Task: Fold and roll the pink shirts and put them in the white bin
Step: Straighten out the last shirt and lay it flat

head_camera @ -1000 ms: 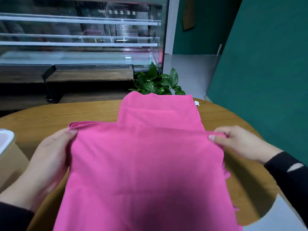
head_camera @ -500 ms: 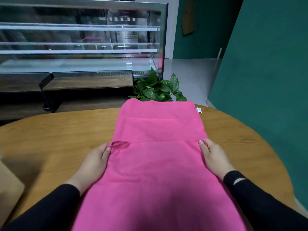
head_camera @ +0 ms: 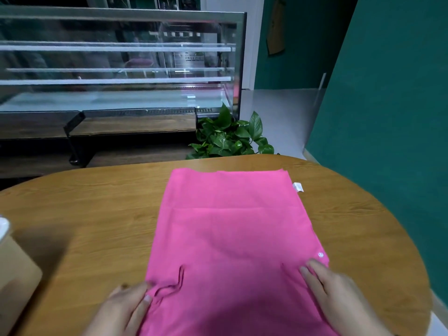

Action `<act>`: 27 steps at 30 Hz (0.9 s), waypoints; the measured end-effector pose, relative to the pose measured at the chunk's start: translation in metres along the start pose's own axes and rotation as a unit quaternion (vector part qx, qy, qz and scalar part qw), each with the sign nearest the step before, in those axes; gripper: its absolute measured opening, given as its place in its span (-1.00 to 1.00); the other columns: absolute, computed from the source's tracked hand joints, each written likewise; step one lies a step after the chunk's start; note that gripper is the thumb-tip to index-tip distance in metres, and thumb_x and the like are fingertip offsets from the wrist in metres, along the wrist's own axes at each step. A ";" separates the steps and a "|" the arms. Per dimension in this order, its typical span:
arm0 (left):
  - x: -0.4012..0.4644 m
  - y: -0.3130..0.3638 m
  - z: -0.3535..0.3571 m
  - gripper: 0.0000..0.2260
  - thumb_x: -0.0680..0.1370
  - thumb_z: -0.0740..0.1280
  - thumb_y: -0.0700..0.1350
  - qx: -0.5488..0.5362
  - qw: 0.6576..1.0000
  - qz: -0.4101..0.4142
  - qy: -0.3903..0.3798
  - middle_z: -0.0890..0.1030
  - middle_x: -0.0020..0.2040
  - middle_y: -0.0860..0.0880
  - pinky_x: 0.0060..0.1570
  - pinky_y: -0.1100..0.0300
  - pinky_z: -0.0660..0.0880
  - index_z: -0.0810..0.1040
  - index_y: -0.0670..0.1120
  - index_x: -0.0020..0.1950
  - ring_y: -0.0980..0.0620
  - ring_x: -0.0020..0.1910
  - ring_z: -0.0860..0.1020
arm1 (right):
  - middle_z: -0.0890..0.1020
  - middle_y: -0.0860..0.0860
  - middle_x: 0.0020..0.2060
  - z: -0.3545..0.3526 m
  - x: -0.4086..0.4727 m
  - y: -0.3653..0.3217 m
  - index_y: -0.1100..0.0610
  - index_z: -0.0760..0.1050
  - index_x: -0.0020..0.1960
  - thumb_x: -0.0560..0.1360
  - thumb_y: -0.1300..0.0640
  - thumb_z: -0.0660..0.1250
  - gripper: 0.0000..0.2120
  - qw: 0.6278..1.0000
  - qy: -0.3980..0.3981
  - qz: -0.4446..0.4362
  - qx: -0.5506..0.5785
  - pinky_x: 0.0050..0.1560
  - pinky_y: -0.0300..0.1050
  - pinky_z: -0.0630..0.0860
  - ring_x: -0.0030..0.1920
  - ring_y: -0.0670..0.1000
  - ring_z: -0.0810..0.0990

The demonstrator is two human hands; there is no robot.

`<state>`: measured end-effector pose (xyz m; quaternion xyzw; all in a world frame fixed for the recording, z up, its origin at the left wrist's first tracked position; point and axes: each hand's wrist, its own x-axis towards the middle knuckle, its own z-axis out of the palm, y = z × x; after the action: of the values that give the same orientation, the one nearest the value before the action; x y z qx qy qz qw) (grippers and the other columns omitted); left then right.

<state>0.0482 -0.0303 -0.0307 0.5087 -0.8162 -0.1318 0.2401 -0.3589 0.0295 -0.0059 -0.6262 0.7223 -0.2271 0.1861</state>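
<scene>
Pink shirt (head_camera: 230,238), folded to a long rectangle, flat on the round wooden table (head_camera: 97,202), slightly right of the middle. Far edge near the table's far rim, just before the green plant (head_camera: 230,137); near end out of view at the bottom of the picture. Straight long sides, a fold line across the upper part, a small white label (head_camera: 298,187) out at the far right corner, a small white button (head_camera: 320,254) at the right edge. Bare wood on both sides — wide to the left, up to a brown box (head_camera: 17,282) with something white (head_camera: 3,226) on top at the left border; narrower to the right, up to the table rim beside the green wall (head_camera: 388,117). Glass display case (head_camera: 116,64) behind the table. Left hand (head_camera: 126,309) at the near left edge of the shirt, fingers straight, tips touching wrinkled cloth there. Right hand (head_camera: 337,294) flat on the near right part, fingers straight and together, just below the button. Both hands not closed around anything — well apart, shirt's width between them, most of the shirt beyond the fingertips.
</scene>
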 end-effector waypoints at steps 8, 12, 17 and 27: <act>0.135 0.072 -0.113 -0.75 0.68 0.18 -0.03 -0.199 0.950 -0.144 0.195 0.66 -0.09 0.24 -0.08 0.33 0.42 0.64 0.11 -0.04 0.40 -0.18 0.53 | 0.64 -0.14 -0.26 -0.145 0.091 -0.085 0.03 0.57 -0.08 0.66 -0.13 0.14 -0.66 0.976 0.207 -0.031 0.064 -0.25 -0.17 0.43 -0.23 -0.19 0.58; 0.210 0.027 -0.058 -0.68 0.70 0.16 -0.07 -0.198 0.958 -0.197 0.063 0.65 -0.23 -0.02 -0.17 0.10 0.39 0.60 -0.13 -0.13 -0.01 -0.20 0.55 | 0.66 0.04 -0.16 -0.099 0.203 -0.054 0.18 0.58 -0.06 0.69 0.00 0.17 -0.67 0.994 0.097 -0.018 0.041 -0.15 -0.06 0.40 -0.08 0.13 0.61; 0.213 -0.028 0.010 -0.61 0.70 0.18 -0.13 -0.119 0.957 -0.264 0.014 0.45 -0.44 0.06 -0.37 0.12 0.28 0.40 -0.08 -0.34 0.07 -0.42 0.41 | 0.67 0.12 -0.04 -0.033 0.236 0.004 0.25 0.58 0.06 0.70 0.02 0.15 -0.66 0.993 0.013 0.081 0.082 -0.01 -0.05 0.47 0.00 0.17 0.62; 0.257 -0.053 0.013 -0.69 0.70 0.14 -0.04 -0.048 0.962 -0.266 -0.048 0.67 -0.13 -0.13 -0.04 0.08 0.48 0.61 -0.11 -0.04 -0.16 -0.07 0.60 | 0.61 0.05 -0.12 -0.026 0.289 0.015 0.12 0.50 0.08 0.72 0.01 0.08 -0.72 0.992 -0.059 0.096 -0.054 -0.18 -0.24 0.43 -0.06 0.11 0.58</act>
<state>-0.0123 -0.2842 0.0006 0.6885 -0.6548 -0.2536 0.1812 -0.4282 -0.2522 0.0121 -0.5750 0.7783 -0.1313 0.2152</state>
